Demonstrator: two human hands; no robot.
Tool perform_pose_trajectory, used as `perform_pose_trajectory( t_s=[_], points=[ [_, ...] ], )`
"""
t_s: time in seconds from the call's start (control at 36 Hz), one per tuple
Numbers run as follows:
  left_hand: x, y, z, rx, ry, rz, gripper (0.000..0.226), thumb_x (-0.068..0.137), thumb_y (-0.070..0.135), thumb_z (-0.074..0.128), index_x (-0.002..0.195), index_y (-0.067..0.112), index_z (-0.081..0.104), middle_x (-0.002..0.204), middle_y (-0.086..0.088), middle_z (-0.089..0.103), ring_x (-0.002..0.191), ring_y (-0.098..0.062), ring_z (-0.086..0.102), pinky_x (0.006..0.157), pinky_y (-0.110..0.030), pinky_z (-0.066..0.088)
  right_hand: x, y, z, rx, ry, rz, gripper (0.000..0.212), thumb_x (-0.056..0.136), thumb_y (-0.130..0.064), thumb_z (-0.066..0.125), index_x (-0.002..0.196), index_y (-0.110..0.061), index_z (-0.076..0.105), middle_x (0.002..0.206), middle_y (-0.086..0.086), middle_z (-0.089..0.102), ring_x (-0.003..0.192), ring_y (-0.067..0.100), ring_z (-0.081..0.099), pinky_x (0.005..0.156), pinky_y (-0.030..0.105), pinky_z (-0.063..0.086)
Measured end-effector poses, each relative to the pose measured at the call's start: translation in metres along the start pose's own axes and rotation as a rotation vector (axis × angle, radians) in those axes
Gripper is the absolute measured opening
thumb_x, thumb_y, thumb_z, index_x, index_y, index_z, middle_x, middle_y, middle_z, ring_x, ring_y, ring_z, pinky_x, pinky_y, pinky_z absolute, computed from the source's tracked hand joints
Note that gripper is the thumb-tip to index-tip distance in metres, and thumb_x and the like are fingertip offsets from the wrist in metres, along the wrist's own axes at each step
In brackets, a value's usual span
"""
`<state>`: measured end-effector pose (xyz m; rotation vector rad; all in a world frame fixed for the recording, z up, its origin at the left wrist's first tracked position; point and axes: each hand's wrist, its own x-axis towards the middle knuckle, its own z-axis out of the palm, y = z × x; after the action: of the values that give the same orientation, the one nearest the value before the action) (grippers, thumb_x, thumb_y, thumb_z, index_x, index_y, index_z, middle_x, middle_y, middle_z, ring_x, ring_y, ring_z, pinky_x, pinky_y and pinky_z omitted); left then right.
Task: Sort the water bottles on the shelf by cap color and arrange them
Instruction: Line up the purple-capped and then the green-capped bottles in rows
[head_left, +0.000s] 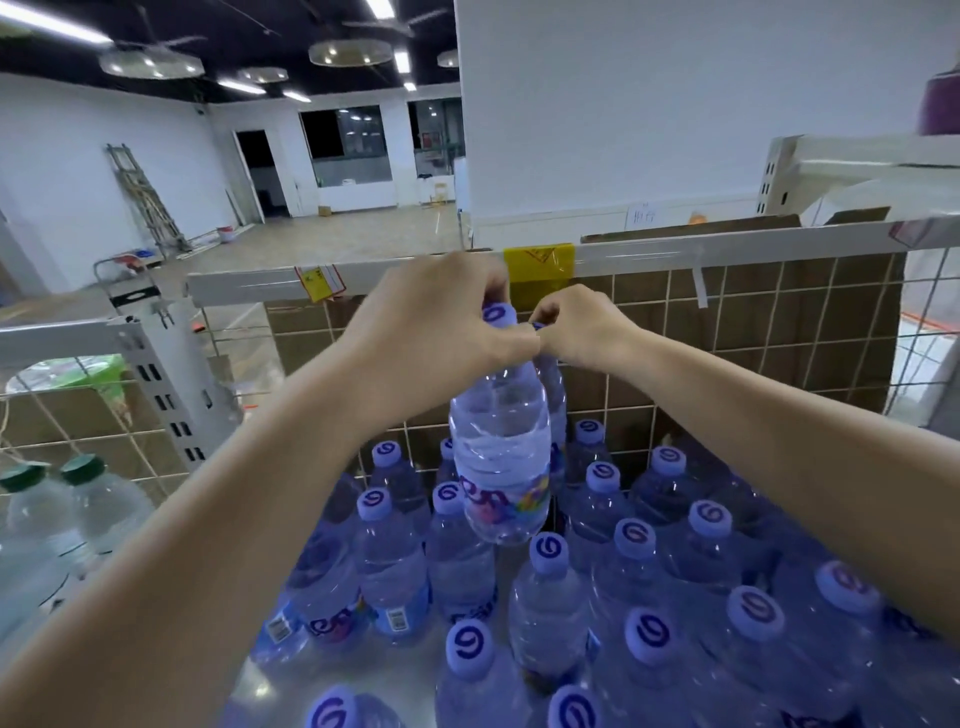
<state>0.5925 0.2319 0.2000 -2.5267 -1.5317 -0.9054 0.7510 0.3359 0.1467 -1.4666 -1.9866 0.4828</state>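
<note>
Nearest the camera, along the front edge of the shelf (249, 691), a crowd of blue-capped bottles (550, 597) is seen standing upright, packed close and filling the middle and right of the shelf back toward its rear mesh. At the left edge, beyond a white upright post (166, 384), two green-capped bottles (78, 499) are kept apart in the neighbouring bay (so the sorting by cap colour appears well advanced).

Above the blue group, toward the rear of the shelf, two more bottles are held clear of the others. The left hand (431, 332) is closed around the neck of a lifted blue-capped bottle (501, 447), its cap showing just above the fingers and its base hanging over the caps below. The right hand (576, 327) is pinched shut on the neck of a second lifted bottle (553, 395), which is mostly hidden behind the first; only a sliver of blue at its cap can be made out.

Behind the hands, the wire mesh panel (753, 332) backed with cardboard closes the rear edge.

The step in hand is judged to be the carrying of two blue-capped bottles into the blue group. An open spot must next be found, probably at the rear where gaps are suggested, and each bottle lowered upright without neighbouring bottles being knocked over.
</note>
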Motion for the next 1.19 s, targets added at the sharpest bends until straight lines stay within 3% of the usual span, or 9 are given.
perform_pose_trajectory(
  t_s=[0.17, 0.28, 0.36, 0.5, 0.67, 0.81, 0.92, 1.03, 1.19],
  points=[
    [-0.004, -0.012, 0.043, 0.055, -0.181, 0.046, 0.02, 0.088, 0.04, 0.058, 0.082, 0.023, 0.05, 0.07, 0.007, 0.055, 0.062, -0.01, 0.051, 0.054, -0.024, 0.034, 0.004, 0.006, 0.004, -0.063, -0.156, -0.007, 0.02, 0.077, -0.028, 0.071, 0.064, -0.023, 0.057, 0.065, -0.006, 0.055, 0.062, 0.006, 0.047, 0.053, 0.022, 0.032],
    [-0.006, -0.024, 0.07, 0.077, -0.35, 0.063, 0.017, 0.09, 0.037, 0.056, 0.091, 0.023, 0.048, 0.082, 0.003, 0.059, 0.075, -0.019, 0.056, 0.067, -0.035, 0.046, 0.007, 0.018, 0.018, -0.145, -0.268, -0.037, 0.006, 0.083, -0.025, 0.066, 0.084, -0.019, 0.065, 0.08, -0.004, 0.061, 0.08, 0.015, 0.056, 0.063, 0.025, 0.041],
    [-0.009, -0.032, 0.09, 0.081, -0.444, 0.063, 0.019, 0.09, 0.036, 0.056, 0.092, 0.021, 0.045, 0.087, 0.001, 0.058, 0.079, -0.021, 0.054, 0.069, -0.037, 0.045, 0.006, 0.026, 0.028, -0.18, -0.308, -0.046, 0.021, 0.086, -0.027, 0.064, 0.102, -0.014, 0.067, 0.095, -0.001, 0.061, 0.092, 0.019, 0.057, 0.076, 0.03, 0.045],
    [-0.013, -0.043, 0.12, 0.107, -0.527, 0.076, 0.02, 0.092, 0.031, 0.056, 0.092, 0.015, 0.045, 0.087, 0.001, 0.051, 0.081, -0.021, 0.051, 0.07, -0.036, 0.041, 0.006, 0.04, 0.048, -0.202, -0.377, -0.038, 0.011, 0.087, -0.025, 0.063, 0.093, -0.017, 0.065, 0.091, 0.0, 0.061, 0.087, 0.02, 0.055, 0.064, 0.027, 0.042],
    [-0.018, -0.052, 0.141, 0.144, -0.668, 0.02, 0.023, 0.093, 0.034, 0.056, 0.092, 0.015, 0.043, 0.098, -0.006, 0.055, 0.096, -0.026, 0.055, 0.079, -0.04, 0.046, 0.004, 0.057, 0.065, -0.197, -0.432, -0.004, 0.014, 0.084, -0.03, 0.067, 0.093, -0.019, 0.064, 0.093, 0.002, 0.061, 0.086, 0.019, 0.056, 0.068, 0.029, 0.045],
    [-0.02, -0.052, 0.155, 0.189, -0.671, -0.003, 0.028, 0.092, 0.034, 0.057, 0.102, 0.009, 0.051, 0.097, -0.011, 0.057, 0.087, -0.029, 0.057, 0.071, -0.039, 0.046, 0.005, 0.061, 0.075, -0.242, -0.452, -0.004, 0.018, 0.085, -0.029, 0.067, 0.099, -0.018, 0.065, 0.103, 0.004, 0.064, 0.09, 0.018, 0.057, 0.073, 0.031, 0.048],
    [-0.017, -0.051, 0.16, 0.16, -0.659, 0.006, 0.027, 0.09, 0.032, 0.06, 0.1, 0.009, 0.051, 0.082, -0.005, 0.051, 0.075, -0.026, 0.054, 0.06, -0.034, 0.04, 0.007, 0.062, 0.076, -0.281, -0.47, -0.016, 0.019, 0.087, -0.028, 0.066, 0.103, -0.016, 0.066, 0.098, 0.003, 0.063, 0.087, 0.017, 0.057, 0.07, 0.027, 0.047],
    [-0.017, -0.05, 0.16, 0.127, -0.671, -0.012, 0.027, 0.09, 0.031, 0.059, 0.104, 0.009, 0.054, 0.086, -0.005, 0.054, 0.076, -0.023, 0.055, 0.06, -0.031, 0.038, 0.008, 0.061, 0.077, -0.357, -0.468, -0.044, 0.026, 0.088, -0.031, 0.064, 0.11, -0.016, 0.069, 0.109, 0.005, 0.067, 0.098, 0.022, 0.061, 0.089, 0.04, 0.052],
    [-0.018, -0.043, 0.158, 0.131, -0.674, -0.043, 0.025, 0.09, 0.027, 0.057, 0.107, 0.009, 0.054, 0.087, -0.005, 0.053, 0.078, -0.023, 0.054, 0.064, -0.033, 0.043, 0.007, 0.061, 0.075, -0.385, -0.458, -0.066, 0.03, 0.088, -0.029, 0.064, 0.115, -0.017, 0.069, 0.115, 0.004, 0.067, 0.101, 0.021, 0.062, 0.091, 0.041, 0.052]
  ],
)
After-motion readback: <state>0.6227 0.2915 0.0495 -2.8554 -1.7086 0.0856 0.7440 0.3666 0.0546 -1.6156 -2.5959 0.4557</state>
